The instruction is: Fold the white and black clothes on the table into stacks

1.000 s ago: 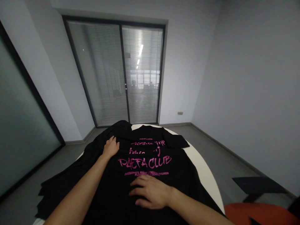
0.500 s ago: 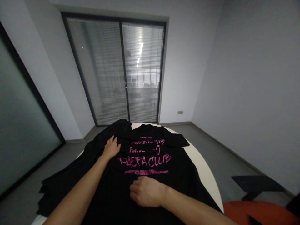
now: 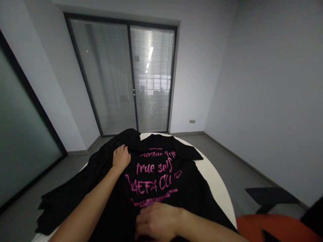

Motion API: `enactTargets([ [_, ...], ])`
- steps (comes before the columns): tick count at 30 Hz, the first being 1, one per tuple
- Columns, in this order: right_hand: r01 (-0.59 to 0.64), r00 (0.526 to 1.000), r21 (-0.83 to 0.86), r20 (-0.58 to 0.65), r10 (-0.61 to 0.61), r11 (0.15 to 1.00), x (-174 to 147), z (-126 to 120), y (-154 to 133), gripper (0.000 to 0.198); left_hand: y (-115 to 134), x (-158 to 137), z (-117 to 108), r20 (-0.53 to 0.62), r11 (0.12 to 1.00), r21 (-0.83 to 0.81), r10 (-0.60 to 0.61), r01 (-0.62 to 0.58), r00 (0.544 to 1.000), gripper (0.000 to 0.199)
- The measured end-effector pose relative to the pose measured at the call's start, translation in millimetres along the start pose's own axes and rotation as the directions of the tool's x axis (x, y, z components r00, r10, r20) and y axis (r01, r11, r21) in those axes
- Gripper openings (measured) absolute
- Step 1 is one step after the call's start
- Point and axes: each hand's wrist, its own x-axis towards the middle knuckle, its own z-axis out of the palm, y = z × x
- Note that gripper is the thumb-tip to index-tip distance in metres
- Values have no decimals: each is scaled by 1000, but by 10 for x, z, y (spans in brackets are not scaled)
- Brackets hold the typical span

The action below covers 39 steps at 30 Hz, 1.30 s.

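A black T-shirt point(image 3: 186, 188) with pink lettering is spread over a round white table, its short sleeve and collar toward the far side. My left hand point(image 3: 121, 157) lies on the black cloth left of the lettering, palm down, fingers slightly bent and apart. Lower down, near the bottom line of print, my right hand point(image 3: 156, 220) is closed with its fingers curled into the T-shirt. The print there is wrinkled and tilted. The right fingertips are hidden in the fabric.
More black clothing point(image 3: 65, 190) is heaped along the table's left side and hangs toward its edge. The white table point(image 3: 220, 181) shows its rim on the right. An orange chair point(image 3: 270, 227) with a black armrest point(image 3: 271, 195) stands at the lower right. Beyond is a glass door point(image 3: 111, 80) with blinds.
My right hand has moved toward me, drawing the T-shirt's cloth with it. A fold over the lettering has opened, baring more words. My left hand stays nearly in place, its fingers less spread.
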Motion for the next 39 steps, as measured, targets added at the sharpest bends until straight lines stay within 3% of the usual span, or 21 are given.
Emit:
enactTargets([
  [2, -88, 995, -31, -40, 86, 996, -90, -76, 113, 28, 22, -30, -4, 1, 999, -1, 42, -42, 999, 47],
  [4, -257, 965, -86, -76, 251, 963, -224, -190, 257, 22, -8, -48, 16, 17, 998, -2, 56, -56, 998, 40],
  [5, -377, 925, -113, -96, 368, 919, -308, -255, 337, 16, -41, -53, 35, 26, 999, -3, 53, -52, 998, 38],
  [6, -524, 851, -138, -132, 509, 841, -402, -320, 419, 14, -82, -53, 57, 35, 999, -5, 45, -44, 998, 37],
  [7, -676, 737, -155, -178, 653, 721, -507, -383, 503, 13, -128, -51, 83, 43, 999, -8, 36, -36, 998, 37],
  [9, -914, 400, -192, -274, 875, 358, -740, -487, 661, 15, -223, -36, 137, 56, 999, -23, 23, -22, 998, 39],
  [10, -968, 209, -201, -311, 927, 150, -864, -527, 732, 17, -266, -25, 162, 60, 999, -35, 19, -17, 998, 41],
  [12, -970, -87, -189, -328, 941, -155, -1116, -582, 850, 26, -332, 8, 204, 61, 998, -61, 1, 3, 998, 44],
  [14, -937, -281, -150, -218, 934, -317, -1349, -611, 933, 34, -372, 57, 230, 52, 995, -84, -41, 45, 998, 49],
  [15, -929, -332, -128, -122, 935, -347, -1449, -618, 962, 36, -385, 89, 238, 45, 993, -93, -66, 70, 997, 52],
  [16, -929, -348, -115, -63, 935, -353, -1534, -620, 984, 37, -396, 127, 242, 38, 991, -101, -89, 93, 995, 55],
  [18, -942, -326, -90, 10, 945, -323, -1659, -605, 1012, 34, -419, 210, 243, 37, 984, -115, -132, 136, 990, 60],
  [21, -957, -284, -61, -8, 959, -284, -1741, -546, 1030, 33, -462, 319, 236, 63, 972, -128, -189, 195, 980, 62],
  [24, -954, -294, -38, -67, 954, -297, -1756, -481, 1036, 41, -482, 329, 221, 88, 966, -125, -216, 226, 972, 64],
  [28, -959, -278, -24, -90, 956, -281, -1759, -468, 1037, 39, -381, 143, 128, 99, 970, -99, -213, 223, 972, 68],
  [32, -956, -289, -43, -22, 957, -290, -1786, -515, 1036, 41, -188, -121, -104, 34, 982, -33, -183, 184, 983, 60],
  [35, -956, -289, -57, 26, 957, -287, -1820, -519, 1027, 36, -128, -267, -285, 178, 977, 28, -214, 213, 960, 56],
  [39, -956, -288, -59, -14, 957, -289, -1859, -469, 1027, 39, -220, -394, -372, 364, 972, 41, -230, 232, 903, 65],
])
